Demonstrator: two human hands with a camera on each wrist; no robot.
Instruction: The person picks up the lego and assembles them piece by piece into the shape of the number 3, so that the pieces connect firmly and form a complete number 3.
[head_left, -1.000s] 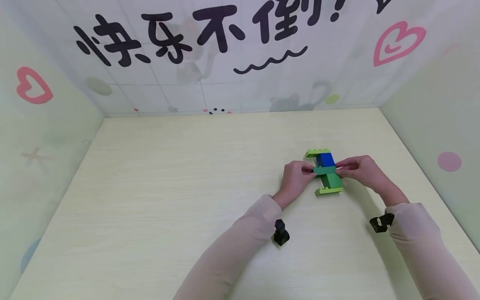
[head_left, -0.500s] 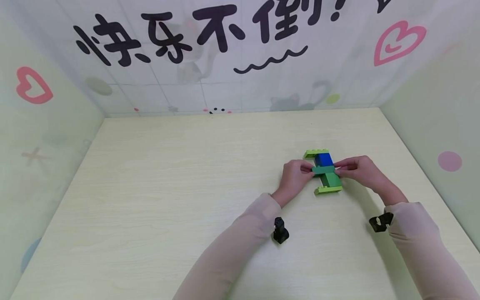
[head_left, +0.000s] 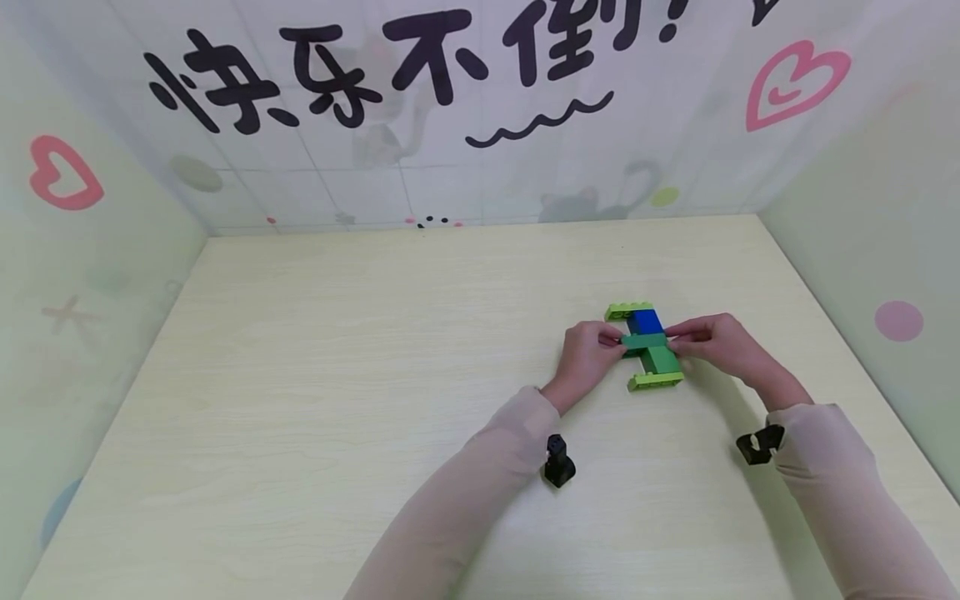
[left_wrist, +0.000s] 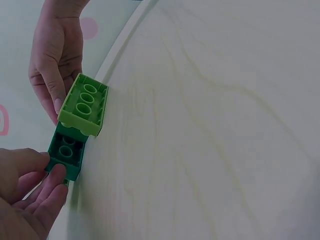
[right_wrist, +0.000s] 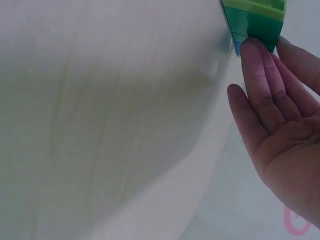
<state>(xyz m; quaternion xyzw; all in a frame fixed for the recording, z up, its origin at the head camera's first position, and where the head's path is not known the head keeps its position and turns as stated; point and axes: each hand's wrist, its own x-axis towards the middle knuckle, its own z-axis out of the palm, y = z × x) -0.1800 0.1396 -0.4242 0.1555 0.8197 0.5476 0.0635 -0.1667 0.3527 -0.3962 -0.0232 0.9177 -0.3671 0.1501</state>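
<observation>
A joined build of toy building bricks lies between both hands at the right of the table in the head view. It has a lime brick (head_left: 628, 310) at its far end, a blue brick (head_left: 646, 322), a dark green brick (head_left: 645, 341) across the middle, a green brick (head_left: 662, 361) and a second lime brick (head_left: 656, 381) nearest me. My left hand (head_left: 587, 362) pinches the left end of the dark green brick; its hollow underside shows in the left wrist view. From the opposite side my right hand (head_left: 716, 343) pinches the build between thumb and fingers.
The pale wooden table (head_left: 337, 358) stretches away to the left. A printed back wall (head_left: 420, 183) and two side walls enclose it. Black wrist mounts (head_left: 558, 462) show at both sleeves.
Both hands and the brick build have shifted very slightly left in the head view. Its far lime end has tipped a little toward me. The grip of each hand looks the same.
</observation>
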